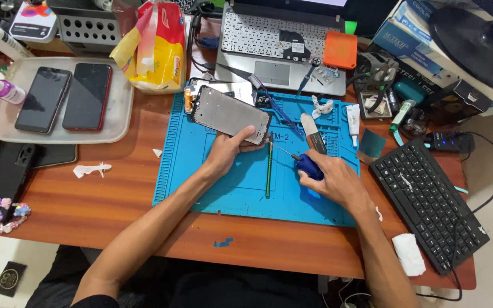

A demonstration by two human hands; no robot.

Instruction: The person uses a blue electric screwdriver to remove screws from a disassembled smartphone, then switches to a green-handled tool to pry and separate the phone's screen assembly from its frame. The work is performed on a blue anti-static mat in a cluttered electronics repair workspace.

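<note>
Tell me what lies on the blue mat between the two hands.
In the head view, a thin green pencil-like stick lies on the blue mat between the left hand, gripping the phone frame, and the right hand, holding a blue-handled screwdriver.

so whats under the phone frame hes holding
The blue mat lies under the phone frame, which the left hand holds tilted up. A second phone part shows behind its top edge. Whatever lies directly beneath is covered.
</note>
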